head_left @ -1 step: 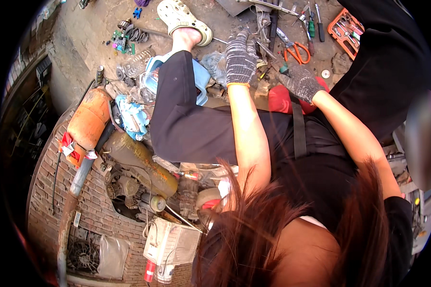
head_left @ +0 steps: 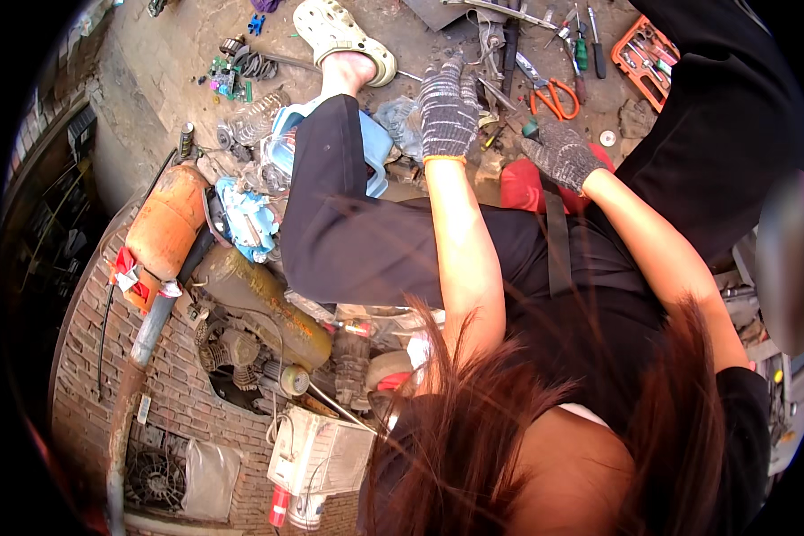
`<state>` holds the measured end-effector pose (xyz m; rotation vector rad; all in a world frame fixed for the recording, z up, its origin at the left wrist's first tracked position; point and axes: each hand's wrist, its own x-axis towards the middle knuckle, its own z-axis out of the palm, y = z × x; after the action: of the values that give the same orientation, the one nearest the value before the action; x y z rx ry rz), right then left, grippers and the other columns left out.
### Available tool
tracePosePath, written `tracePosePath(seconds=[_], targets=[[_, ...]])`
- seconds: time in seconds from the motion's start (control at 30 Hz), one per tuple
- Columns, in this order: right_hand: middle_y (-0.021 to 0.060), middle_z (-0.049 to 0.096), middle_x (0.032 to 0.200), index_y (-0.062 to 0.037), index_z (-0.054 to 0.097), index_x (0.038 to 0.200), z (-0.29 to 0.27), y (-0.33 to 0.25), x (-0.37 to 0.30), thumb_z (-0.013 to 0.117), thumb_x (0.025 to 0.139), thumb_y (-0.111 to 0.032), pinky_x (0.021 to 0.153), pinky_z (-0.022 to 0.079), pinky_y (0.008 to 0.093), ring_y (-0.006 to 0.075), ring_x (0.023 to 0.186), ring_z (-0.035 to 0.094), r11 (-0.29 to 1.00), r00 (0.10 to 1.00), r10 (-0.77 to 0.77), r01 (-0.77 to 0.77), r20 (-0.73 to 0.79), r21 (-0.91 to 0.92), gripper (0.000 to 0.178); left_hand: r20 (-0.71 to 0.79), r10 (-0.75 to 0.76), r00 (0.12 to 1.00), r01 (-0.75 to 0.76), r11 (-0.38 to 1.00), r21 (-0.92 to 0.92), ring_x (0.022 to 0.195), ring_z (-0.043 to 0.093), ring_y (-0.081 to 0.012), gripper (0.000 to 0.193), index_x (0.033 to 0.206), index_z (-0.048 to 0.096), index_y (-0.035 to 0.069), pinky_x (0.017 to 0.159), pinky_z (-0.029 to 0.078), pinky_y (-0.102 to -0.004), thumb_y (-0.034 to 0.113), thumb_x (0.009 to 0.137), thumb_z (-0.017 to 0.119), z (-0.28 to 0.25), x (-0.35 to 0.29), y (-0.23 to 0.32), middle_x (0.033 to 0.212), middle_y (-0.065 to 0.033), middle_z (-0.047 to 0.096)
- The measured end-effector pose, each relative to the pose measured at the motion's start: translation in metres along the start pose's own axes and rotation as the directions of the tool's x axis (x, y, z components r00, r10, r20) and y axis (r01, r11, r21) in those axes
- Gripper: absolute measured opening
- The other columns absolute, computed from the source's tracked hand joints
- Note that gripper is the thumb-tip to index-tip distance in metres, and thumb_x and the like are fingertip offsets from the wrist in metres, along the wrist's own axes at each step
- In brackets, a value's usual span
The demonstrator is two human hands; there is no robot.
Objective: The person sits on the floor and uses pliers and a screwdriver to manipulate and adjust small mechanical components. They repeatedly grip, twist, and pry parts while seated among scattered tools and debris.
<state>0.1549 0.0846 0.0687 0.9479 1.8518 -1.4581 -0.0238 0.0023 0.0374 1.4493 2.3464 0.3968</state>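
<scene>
2 gloved hands, left hand (head_left: pixel 448 109) and right hand (head_left: pixel 561 154), fingers spread loose, 1 orange-handled pliers (head_left: pixel 552 93) near, dusty ground (head_left: pixel 152 62), brick floor (head_left: pixel 85 357).

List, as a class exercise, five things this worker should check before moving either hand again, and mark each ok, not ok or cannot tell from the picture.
1. Both hands gloved: ok. The left hand and the right hand each wear a knit work glove.
2. What each hand grips: cannot tell. Both press down among small parts on the ground, and the fingers hide them.
3. Cutting tool within reach: ok. The orange-handled snips lie just beyond the right hand.
4. Screwdrivers within reach: ok. The screwdrivers lie beside the orange tool tray.
5. Ground free of clutter: not ok. Loose tools and scraps crowd the dirt floor about both hands.
</scene>
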Motion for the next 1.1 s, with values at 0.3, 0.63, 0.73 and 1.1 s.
tracePosePath(seconds=[0.3, 0.63, 0.73, 1.1], targets=[[0.0241, 0.060, 0.100, -0.0042, 0.057, 0.109, 0.008, 0.008, 0.004, 0.051, 0.084, -0.046, 0.077, 0.044, 0.0453, 0.0387, 0.092, 0.057, 0.997, 0.997, -0.072, 0.072, -0.032, 0.015, 0.049, 0.028, 0.085, 0.996, -0.087, 0.993, 0.081, 0.103, 0.052, -0.0393, 0.033, 0.112, 0.053, -0.006, 0.091, 0.041, -0.0406, 0.017, 0.088, 0.052, -0.007, 0.003, 0.000, 0.107, -0.0271, 0.057], [0.0250, 0.058, 0.079, 0.0008, 0.055, 0.093, 0.021, 0.007, 0.004, 0.052, 0.086, -0.044, 0.069, 0.042, 0.0445, 0.0404, 0.080, 0.056, 0.961, 0.981, -0.138, 0.165, -0.133, 0.222, 0.045, 0.137, -0.431, 0.892, 0.421, 0.679, -0.601, 0.103, 0.053, -0.0358, 0.042, 0.117, 0.052, -0.002, 0.091, 0.041, -0.0402, 0.029, 0.088, 0.050, -0.014, 0.002, 0.015, 0.110, -0.0234, 0.056], [0.0245, 0.058, 0.079, 0.0009, 0.054, 0.093, 0.013, -0.008, -0.004, 0.053, 0.086, -0.040, 0.068, 0.043, 0.0445, 0.0403, 0.080, 0.056, 0.964, 0.997, -0.021, 0.039, -0.068, 0.262, 0.042, 0.492, -0.630, 0.601, 0.516, -0.164, -0.841, 0.104, 0.053, -0.0308, 0.055, 0.122, 0.049, 0.003, 0.092, 0.040, -0.0392, 0.046, 0.089, 0.046, -0.007, 0.010, 0.031, 0.114, -0.0177, 0.055], [0.0209, 0.059, 0.080, 0.0014, 0.055, 0.090, 0.051, 0.007, -0.002, 0.052, 0.088, -0.031, 0.066, 0.042, 0.0438, 0.0355, 0.075, 0.056, 0.943, 0.959, -0.220, 0.256, -0.176, 0.215, 0.032, 0.581, -0.728, 0.364, 0.355, -0.469, -0.809, 0.091, 0.050, -0.0196, 0.073, 0.118, 0.048, 0.001, 0.084, 0.039, -0.0311, 0.065, 0.083, 0.044, 0.062, 0.016, 0.027, 0.105, -0.0104, 0.054]])
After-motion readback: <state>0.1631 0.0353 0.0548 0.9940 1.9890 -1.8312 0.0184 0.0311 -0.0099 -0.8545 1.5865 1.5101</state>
